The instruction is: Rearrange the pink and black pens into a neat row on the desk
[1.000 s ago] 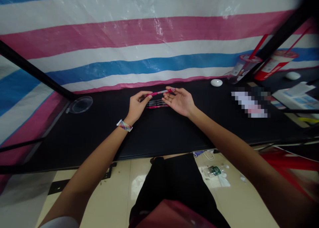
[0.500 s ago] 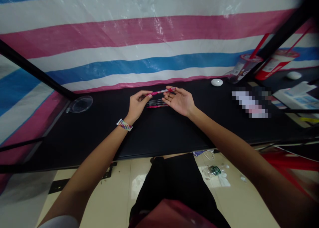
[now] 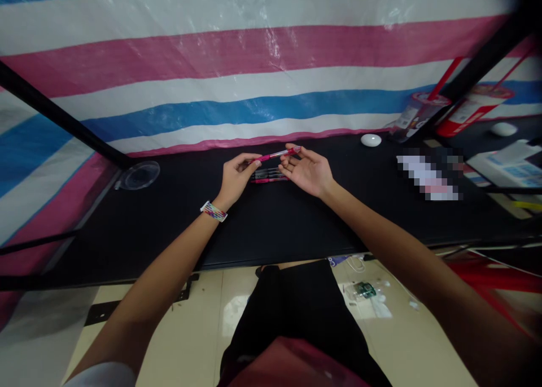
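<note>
A makeshift work booth, it seems: a black tabletop framed by black poles, walled with a striped plastic tarp, takeaway drink cups at the far right corner, tiled floor below.

A clear round plastic lid is lying at the far left of my black table. A small white oval puck is sitting far right, near two red-strawed drink cups.

Black table bears pens, clear lid, white puck.
</note>
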{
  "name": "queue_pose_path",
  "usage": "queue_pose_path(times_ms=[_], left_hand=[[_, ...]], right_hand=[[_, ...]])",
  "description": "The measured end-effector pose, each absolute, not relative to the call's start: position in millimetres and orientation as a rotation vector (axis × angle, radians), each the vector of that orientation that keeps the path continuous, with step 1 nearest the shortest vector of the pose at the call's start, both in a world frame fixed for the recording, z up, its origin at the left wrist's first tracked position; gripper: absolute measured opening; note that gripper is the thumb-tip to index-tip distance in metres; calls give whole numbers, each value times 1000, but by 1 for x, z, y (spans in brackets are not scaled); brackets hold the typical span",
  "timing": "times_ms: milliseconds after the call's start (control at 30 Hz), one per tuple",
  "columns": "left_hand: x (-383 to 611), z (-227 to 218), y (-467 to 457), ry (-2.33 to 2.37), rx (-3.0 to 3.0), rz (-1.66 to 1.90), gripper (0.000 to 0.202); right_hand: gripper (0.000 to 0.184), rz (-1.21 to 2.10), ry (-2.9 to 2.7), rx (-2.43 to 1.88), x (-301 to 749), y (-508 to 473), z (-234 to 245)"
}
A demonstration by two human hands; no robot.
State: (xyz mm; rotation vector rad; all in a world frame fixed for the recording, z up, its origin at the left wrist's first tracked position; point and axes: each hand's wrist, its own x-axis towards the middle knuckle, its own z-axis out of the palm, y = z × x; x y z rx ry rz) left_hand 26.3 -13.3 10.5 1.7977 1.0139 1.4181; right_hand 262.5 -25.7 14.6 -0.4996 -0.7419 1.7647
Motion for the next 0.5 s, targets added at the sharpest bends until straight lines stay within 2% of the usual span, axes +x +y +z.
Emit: queue_pose_path(times_ms=[300,500], left_hand=[[24,14,-14,1031,1801,1441,22],[24,10,-12,1030,1813,1433,22]], right_hand=[[44,1773,-768,-541,261,-29,22],[30,1740,-738,-567,259,-26,16]])
